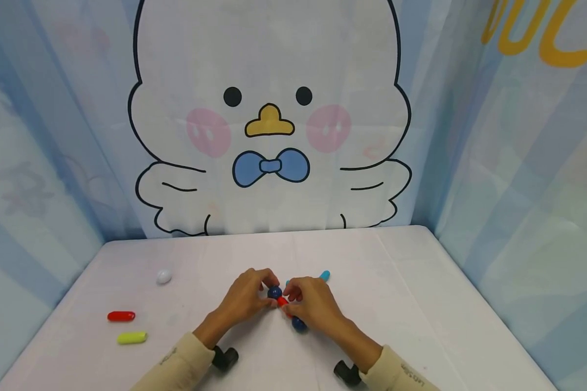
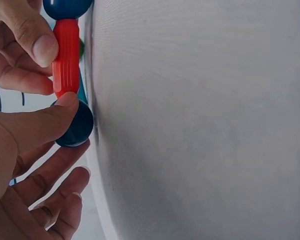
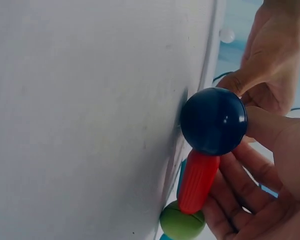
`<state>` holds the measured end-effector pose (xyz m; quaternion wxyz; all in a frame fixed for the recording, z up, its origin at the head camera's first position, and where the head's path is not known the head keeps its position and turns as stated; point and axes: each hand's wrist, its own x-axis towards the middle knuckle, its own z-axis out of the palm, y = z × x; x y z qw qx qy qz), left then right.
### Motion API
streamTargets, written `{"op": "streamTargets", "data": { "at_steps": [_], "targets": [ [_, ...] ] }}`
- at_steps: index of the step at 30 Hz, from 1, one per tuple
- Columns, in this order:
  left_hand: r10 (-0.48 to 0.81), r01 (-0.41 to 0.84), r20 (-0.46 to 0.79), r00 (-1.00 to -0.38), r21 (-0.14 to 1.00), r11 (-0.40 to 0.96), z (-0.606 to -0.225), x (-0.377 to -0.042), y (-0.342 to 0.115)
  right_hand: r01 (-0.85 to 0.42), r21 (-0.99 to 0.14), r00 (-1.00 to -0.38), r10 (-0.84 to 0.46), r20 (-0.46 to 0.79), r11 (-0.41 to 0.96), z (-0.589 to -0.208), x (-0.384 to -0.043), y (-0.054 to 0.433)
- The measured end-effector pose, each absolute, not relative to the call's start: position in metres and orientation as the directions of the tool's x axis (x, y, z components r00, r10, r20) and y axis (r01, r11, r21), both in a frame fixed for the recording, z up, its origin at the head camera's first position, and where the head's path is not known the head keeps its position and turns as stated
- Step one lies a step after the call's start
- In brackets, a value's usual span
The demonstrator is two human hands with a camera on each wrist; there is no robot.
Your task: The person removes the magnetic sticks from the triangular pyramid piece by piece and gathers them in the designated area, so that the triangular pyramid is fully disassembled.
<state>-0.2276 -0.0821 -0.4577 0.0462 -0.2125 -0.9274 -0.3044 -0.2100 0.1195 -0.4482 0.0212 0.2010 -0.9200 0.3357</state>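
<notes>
My left hand [image 1: 247, 296] pinches a dark blue ball [image 2: 79, 125], its thumb lying where the ball meets a ribbed red rod [image 2: 66, 57]. The thumb of my right hand [image 1: 315, 304] presses on that rod, holding it with curled fingers. A second dark blue ball [image 3: 214, 121] is joined at the rod's other end, close to the tabletop. From this ball, in the right wrist view, another red rod [image 3: 197, 182] runs to a green ball [image 3: 182, 222]. My right hand hides these from the head view. Past that hand a light blue rod [image 1: 325, 276] pokes out.
On the left of the white table [image 1: 420, 326] lie a white ball [image 1: 163, 277], a loose red rod [image 1: 120, 316] and a yellow-green rod [image 1: 132, 338]. Printed curtains [image 1: 269, 206] hang behind the table and on both sides.
</notes>
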Motion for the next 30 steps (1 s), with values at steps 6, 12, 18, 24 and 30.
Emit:
{"op": "streamTargets", "data": {
  "at_steps": [6,12,18,24,30],
  "targets": [
    [0.378,0.444,0.235,-0.896,0.522,0.728,-0.457,-0.227,-0.081,-0.366,-0.598,-0.926,-0.344,0.157,0.713,-0.449,-0.209,0.117],
    [0.359,0.443,0.260,-0.896,0.497,0.746,-0.458,-0.227,-0.082,-0.353,-0.602,-0.933,-0.320,0.166,0.716,-0.449,-0.209,0.118],
    [0.317,0.405,0.255,-0.913,0.499,0.766,-0.455,-0.227,-0.087,-0.344,-0.615,-0.936,-0.309,0.168,0.709,-0.451,-0.210,0.119],
    [0.249,0.332,0.226,-0.942,0.506,0.796,-0.451,-0.229,-0.102,-0.340,-0.624,-0.937,-0.308,0.163,0.703,-0.451,-0.211,0.119],
    [0.216,0.295,0.210,-0.953,0.497,0.816,-0.446,-0.237,-0.128,-0.344,-0.625,-0.936,-0.309,0.169,0.701,-0.452,-0.211,0.119]
  ]
}}
